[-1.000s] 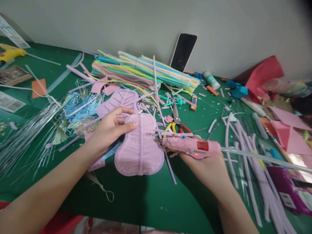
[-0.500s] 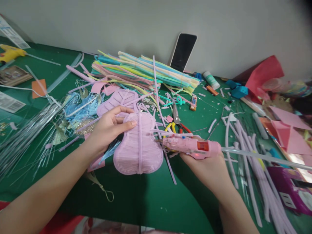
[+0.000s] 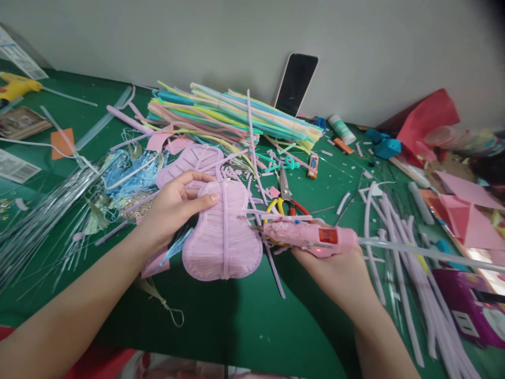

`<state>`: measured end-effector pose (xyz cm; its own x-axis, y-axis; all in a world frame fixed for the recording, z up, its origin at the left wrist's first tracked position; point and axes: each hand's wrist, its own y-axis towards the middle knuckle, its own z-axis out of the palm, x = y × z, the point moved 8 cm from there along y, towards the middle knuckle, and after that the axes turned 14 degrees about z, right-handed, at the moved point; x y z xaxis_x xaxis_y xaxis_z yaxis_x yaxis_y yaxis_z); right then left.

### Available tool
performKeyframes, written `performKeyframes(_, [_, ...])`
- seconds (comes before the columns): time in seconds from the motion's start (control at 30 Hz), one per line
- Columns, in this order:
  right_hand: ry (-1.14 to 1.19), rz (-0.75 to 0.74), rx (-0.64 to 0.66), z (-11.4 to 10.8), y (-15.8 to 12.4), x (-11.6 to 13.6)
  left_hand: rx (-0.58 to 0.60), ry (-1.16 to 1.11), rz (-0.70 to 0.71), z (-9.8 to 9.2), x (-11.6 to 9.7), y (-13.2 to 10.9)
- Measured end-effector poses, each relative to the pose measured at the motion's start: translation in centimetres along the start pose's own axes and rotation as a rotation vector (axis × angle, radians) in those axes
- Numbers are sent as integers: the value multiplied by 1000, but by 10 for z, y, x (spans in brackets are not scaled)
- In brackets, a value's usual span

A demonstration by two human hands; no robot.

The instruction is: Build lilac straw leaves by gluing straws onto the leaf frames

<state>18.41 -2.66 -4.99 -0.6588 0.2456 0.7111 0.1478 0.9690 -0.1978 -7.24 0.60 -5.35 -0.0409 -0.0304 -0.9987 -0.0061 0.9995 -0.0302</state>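
Note:
My left hand (image 3: 183,205) grips the upper left edge of a lilac figure-eight-shaped craft piece (image 3: 211,239), thumb on its front face. A straight lilac strip runs down its middle. In my right hand (image 3: 335,273) is a pink hot glue gun (image 3: 307,237), a clear glue stick (image 3: 414,250) coming out of its back. The gun's nozzle points left at the waist of the piece; whether it touches cannot be told. A second lilac piece (image 3: 189,163) with ribs lies behind my left hand. Pliers with red and yellow handles (image 3: 284,192) lie beyond the gun.
Bundled pastel pipe cleaners (image 3: 236,113) lie at the back, near a leaning phone (image 3: 296,84). Lilac pipe cleaners (image 3: 418,273) and a purple box (image 3: 469,305) are at right. Wires (image 3: 51,231), blue tassels (image 3: 132,171) and a yellow glue gun (image 3: 18,87) are at left.
The lilac piece and my left hand have shifted very slightly left and up. The glue gun stays almost where it was.

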Motion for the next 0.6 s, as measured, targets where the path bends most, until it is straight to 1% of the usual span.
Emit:
performKeyframes(0.07, [3,-4,6,1,0,0,0,-5,1,0,1,0])
performKeyframes(0.3, [-48,-37,-39,-2,-1,0,-16,-9,9,-3,2,2])
performKeyframes(0.6, [-75,-63,-44,-3,0,4,-10,-1,19,-4,3,3])
